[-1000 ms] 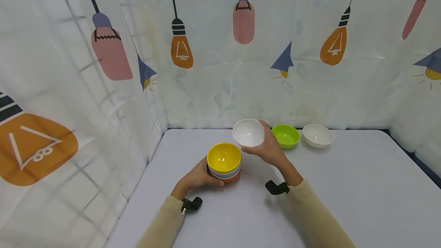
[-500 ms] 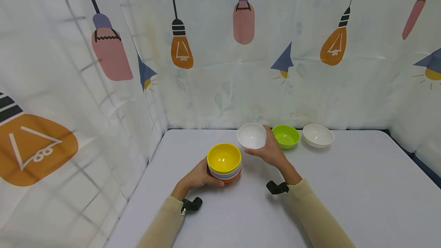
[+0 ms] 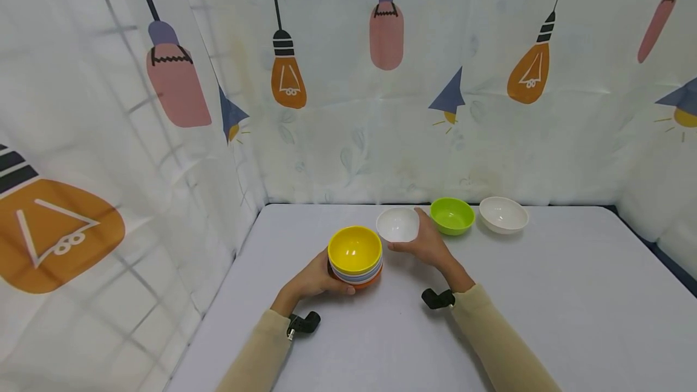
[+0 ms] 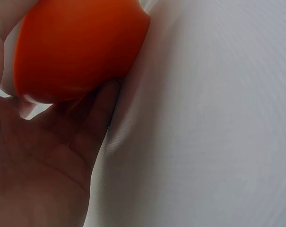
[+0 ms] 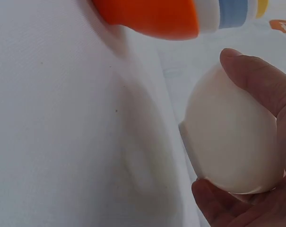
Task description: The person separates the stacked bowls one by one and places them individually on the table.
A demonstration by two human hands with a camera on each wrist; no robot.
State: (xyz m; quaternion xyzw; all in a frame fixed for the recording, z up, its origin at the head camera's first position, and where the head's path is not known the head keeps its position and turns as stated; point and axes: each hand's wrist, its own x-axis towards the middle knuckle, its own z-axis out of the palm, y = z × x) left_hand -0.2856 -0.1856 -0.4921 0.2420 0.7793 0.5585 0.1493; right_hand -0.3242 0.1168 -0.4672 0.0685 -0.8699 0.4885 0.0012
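Observation:
My left hand (image 3: 313, 277) grips a stack of nested bowls from its left side, thumb along the front. On top of the stack is a yellow bowl (image 3: 355, 251); pale and blue bands show beneath it, and an orange bowl (image 4: 81, 52) forms the bottom, low at the table. My right hand (image 3: 429, 245) holds a white bowl (image 3: 397, 225) by its right side, behind and right of the stack. In the right wrist view the underside of this white bowl (image 5: 230, 132) faces the camera, tilted, above the cloth, with thumb and fingers around it.
A green bowl (image 3: 452, 216) stands at the back of the white table (image 3: 523, 319), just right of my right hand. Another white bowl (image 3: 503, 215) stands to its right. A printed cloth (image 3: 348, 138) hangs behind the table's back edge.
My right hand has lowered the white bowl and shifted slightly right, away from the stack. The left hand and the stack have stayed in place.

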